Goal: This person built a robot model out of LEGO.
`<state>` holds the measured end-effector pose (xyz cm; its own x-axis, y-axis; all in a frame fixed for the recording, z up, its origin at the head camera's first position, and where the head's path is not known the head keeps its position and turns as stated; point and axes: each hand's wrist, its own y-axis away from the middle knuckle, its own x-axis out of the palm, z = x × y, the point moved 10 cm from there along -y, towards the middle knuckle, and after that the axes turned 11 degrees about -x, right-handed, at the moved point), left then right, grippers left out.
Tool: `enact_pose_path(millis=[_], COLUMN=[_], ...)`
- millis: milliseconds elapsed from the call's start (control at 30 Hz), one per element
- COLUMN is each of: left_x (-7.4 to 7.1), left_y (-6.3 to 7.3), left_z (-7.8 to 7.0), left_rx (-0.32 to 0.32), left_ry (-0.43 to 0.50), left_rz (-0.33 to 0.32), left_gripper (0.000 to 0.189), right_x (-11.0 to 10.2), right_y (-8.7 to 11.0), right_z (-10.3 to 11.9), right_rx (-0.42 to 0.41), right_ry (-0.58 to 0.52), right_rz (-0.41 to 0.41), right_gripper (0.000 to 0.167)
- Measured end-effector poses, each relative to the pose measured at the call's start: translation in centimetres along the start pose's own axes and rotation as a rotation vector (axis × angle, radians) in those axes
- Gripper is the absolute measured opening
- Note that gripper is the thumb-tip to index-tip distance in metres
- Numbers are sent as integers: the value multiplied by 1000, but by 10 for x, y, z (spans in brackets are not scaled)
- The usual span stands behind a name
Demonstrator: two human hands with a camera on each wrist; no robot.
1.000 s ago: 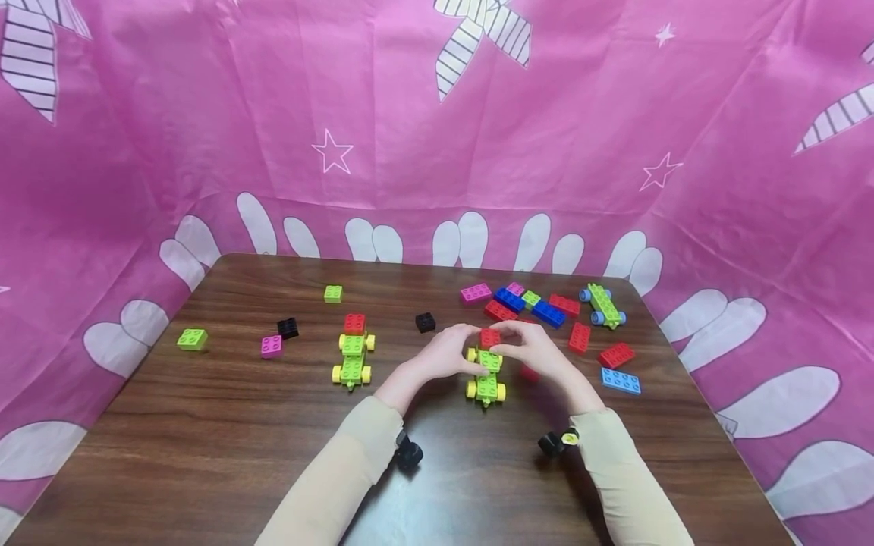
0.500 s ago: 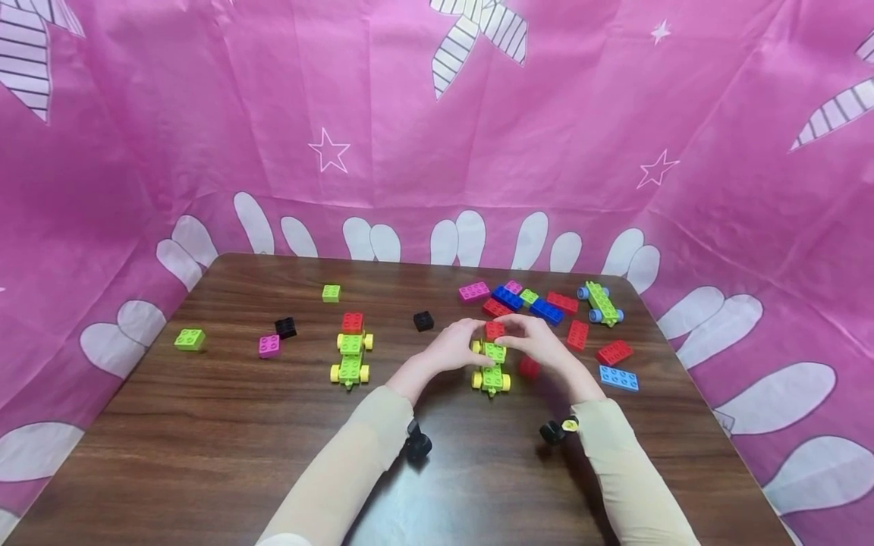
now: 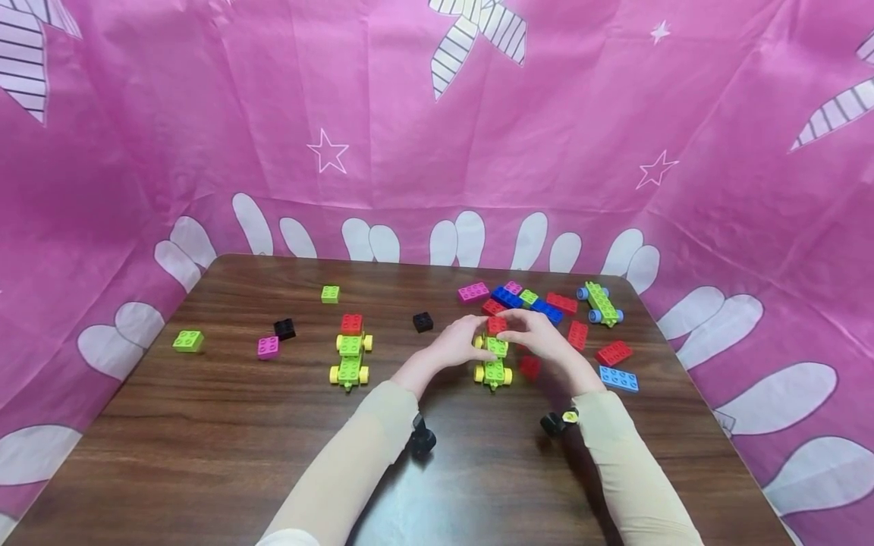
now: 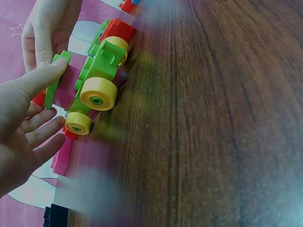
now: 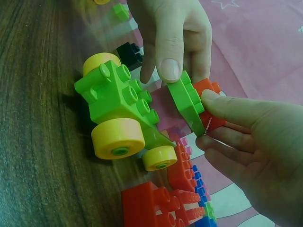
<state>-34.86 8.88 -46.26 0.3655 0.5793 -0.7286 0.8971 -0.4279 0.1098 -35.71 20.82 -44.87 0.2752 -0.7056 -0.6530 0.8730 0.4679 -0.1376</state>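
Note:
A green toy car base (image 5: 120, 97) with yellow wheels stands on the table between my hands. Just over its studs is a flat green building brick (image 5: 185, 101) joined to a red brick (image 5: 208, 113); a dull pink block-like shape fills the space below. My left hand (image 3: 454, 345) pinches the green brick, its thumb (image 4: 52, 71) on the edge. From the other side my right hand (image 3: 539, 337) pinches the red brick, thumb across it and fingers curled behind. In the left wrist view, the left hand (image 4: 19, 137) has its lower fingers spread apart.
A similar green car (image 3: 351, 360) with a red brick stands to the left. Green, magenta (image 3: 268, 347) and black bricks (image 3: 422, 321) lie around it. At right are red, blue and magenta bricks, a light blue brick (image 3: 619, 378) and a blue-wheeled green base (image 3: 601, 305).
Both hands and the yellow-wheeled car between them have shifted slightly away and to the right. The hold on the bricks looks much the same, and the other bricks stay where they were.

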Motion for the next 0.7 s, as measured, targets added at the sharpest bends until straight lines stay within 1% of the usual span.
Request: enact_pose_path(millis=[233,500,700], left_x=[2,2,-2], left_y=[1,3,8], left_z=[3,4,5], left_rx=[-21,-14,-18], left_ry=[14,9,29], left_rz=[5,8,3], left_gripper=[82,88,86], right_x=[1,-1,-6], right_y=[0,1,11], right_z=[-1,0,-4], right_rx=[22,-19,22], right_ry=[-28,26,35], right_rz=[1,-9,-29], right_gripper=[55,56,61])
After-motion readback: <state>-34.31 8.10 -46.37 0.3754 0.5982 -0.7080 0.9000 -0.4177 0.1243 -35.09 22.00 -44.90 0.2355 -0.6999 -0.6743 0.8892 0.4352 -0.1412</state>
